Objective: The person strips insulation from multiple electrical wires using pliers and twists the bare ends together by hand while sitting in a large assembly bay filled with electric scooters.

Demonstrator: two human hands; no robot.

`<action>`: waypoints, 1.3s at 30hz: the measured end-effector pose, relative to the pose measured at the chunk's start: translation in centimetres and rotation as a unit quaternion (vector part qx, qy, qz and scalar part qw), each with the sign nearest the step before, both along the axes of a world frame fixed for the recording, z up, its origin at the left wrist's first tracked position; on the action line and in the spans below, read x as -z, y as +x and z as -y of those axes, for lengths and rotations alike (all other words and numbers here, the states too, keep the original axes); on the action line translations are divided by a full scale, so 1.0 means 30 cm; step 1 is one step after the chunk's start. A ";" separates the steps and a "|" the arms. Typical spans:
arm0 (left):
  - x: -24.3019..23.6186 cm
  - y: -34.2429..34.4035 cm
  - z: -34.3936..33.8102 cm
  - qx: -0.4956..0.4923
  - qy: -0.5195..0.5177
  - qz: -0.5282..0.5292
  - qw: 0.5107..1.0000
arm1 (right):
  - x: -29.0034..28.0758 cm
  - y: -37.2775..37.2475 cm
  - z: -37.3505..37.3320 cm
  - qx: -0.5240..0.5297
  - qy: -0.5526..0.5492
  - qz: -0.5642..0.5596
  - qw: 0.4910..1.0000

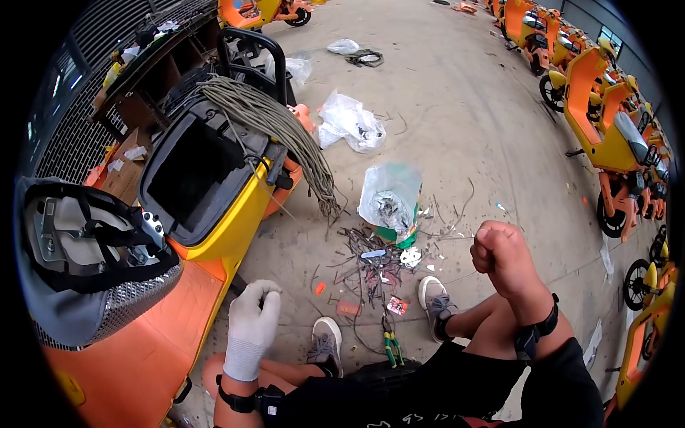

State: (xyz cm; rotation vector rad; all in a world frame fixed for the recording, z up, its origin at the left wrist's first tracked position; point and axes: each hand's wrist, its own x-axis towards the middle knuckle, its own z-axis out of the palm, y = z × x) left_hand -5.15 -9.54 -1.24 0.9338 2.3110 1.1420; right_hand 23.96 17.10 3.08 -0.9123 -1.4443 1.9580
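My left hand [252, 321], in a whitish glove, is raised beside the orange and yellow scooter body [246, 246]; its fingers are curled together and nothing shows in them. My right hand [503, 258] is bare and held up in a fist over the floor, with nothing sticking out of it. Between my feet lie pliers [392, 346] with green and yellow handles. Beyond them are a heap of cut cable scraps [364, 260] and an open plastic bag [389, 196] with silvery stuff inside.
A grey bag [107, 303] rests on the scooter at left, near its open black storage box [193, 171]. Coiled cord [285, 128] hangs over the box's far end. Clear plastic [349, 121] lies on the floor. Yellow and orange scooters [606, 135] line the right.
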 end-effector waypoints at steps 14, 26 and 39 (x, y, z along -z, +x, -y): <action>-0.020 -0.091 -0.114 0.007 0.047 -0.035 0.998 | 0.040 -0.121 0.030 -0.066 0.093 0.134 0.984; -0.110 -0.059 -0.216 -0.017 0.234 0.228 0.945 | 0.193 -0.287 0.074 -0.124 0.176 0.193 0.957; -0.013 0.088 -0.248 0.034 0.318 0.107 0.941 | 0.040 -0.283 0.221 -0.099 -0.021 0.063 0.993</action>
